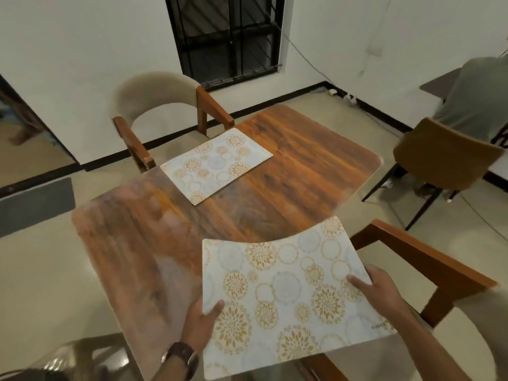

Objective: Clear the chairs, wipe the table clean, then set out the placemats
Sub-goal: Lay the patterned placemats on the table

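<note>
both hands grasp one mat (286, 295) by its near corners: left hand (202, 316) pinching the left edge, thumb on top, right hand (378, 290) pinching the right edge. it bows upward, held over the near end of the table (302, 166). a second mat (215, 165) lies flat at the far left edge, before a padded chair (154, 105). another chair (428, 273) stands near right, just beside the held mat. a third chair (442, 158) sits well apart on the right, with a person (472, 94) behind it. bare wood lies between the mats.
</note>
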